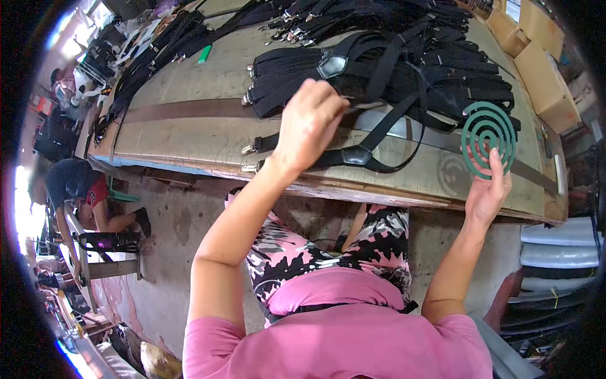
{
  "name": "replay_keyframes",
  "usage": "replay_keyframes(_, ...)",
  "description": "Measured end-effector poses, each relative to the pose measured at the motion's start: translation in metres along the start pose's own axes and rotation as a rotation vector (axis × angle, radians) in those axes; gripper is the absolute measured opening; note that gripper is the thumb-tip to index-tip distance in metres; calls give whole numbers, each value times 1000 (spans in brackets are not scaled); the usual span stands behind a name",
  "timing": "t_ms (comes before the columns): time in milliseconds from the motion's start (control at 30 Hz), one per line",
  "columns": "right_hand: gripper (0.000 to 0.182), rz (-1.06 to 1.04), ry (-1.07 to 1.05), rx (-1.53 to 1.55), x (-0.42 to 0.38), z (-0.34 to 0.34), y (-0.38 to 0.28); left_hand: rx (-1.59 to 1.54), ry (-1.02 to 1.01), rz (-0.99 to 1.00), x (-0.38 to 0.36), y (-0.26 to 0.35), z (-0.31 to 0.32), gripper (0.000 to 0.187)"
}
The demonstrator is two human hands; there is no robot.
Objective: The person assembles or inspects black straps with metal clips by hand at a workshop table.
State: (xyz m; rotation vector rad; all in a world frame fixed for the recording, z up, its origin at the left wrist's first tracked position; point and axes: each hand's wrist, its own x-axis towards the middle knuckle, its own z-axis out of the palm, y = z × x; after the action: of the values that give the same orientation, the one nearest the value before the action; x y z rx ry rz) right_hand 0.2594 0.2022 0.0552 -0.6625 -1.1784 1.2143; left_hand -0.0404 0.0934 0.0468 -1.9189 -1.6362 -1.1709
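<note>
My right hand (489, 192) holds a flat green spiral coil (488, 136) upright above the table's right part, thumb on its near face and fingers behind it. My left hand (310, 120) is closed over the front of the table, its fingertips curled and slightly blurred; what they pinch is too small to make out. Beside and beyond it lies a thick pile of black elastic straps (287, 79) with metal clips. One black strap with a shiny leather patch (356, 155) loops across the table near my left hand.
More black straps (372, 14) cover the table's far side. A green object (204, 54) lies at the upper left. Cardboard boxes (549, 76) stand at the right, above stacked rolls (558, 256). A person (72, 183) bends beside a wooden stand (107, 268) at the left.
</note>
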Motion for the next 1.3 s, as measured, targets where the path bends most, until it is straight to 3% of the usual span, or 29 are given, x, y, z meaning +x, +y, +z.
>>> replay_keyframes(200,28,17,-83,-3,-14,24,-1,-3,-197,119,-54,25,6,40)
replay_keyframes(300,26,107,-231,8,-28,42,8,-70,-210,54,-70,34,8,34)
replay_keyframes(400,19,97,-326,-73,-42,59,26,-153,-202,-43,-71,40,3,33)
replay_keyframes(500,19,151,-371,102,-57,78,31,-239,-141,-203,-79,42,6,34)
replay_keyframes(600,18,106,-402,-81,-67,87,42,-313,-62,-259,-79,42,6,27)
replay_keyframes(667,18,36,-432,-227,-67,86,49,-440,-111,-552,-76,46,2,23)
replay_keyframes(733,18,-41,-455,-299,-67,83,54,-428,-87,-513,-78,41,6,22)
replay_keyframes(833,18,-52,-452,-326,-67,79,51,-300,-54,-386,-77,40,5,31)
replay_keyframes(933,18,-31,-460,-307,-69,77,51,-414,28,-533,-68,43,-4,44)
replay_keyframes(1067,17,-41,-472,-340,-73,79,48,-418,-164,-572,-66,34,-13,57)
replay_keyframes(1167,16,-111,-500,-404,-74,80,47,-415,-179,-559,-67,31,-9,42)
replay_keyframes(1233,15,-127,-532,-439,-75,81,44,-274,-122,-374,-70,26,-3,23)
replay_keyframes(1300,14,-183,-561,-461,-74,83,42,-275,-99,-376,-71,28,-4,16)
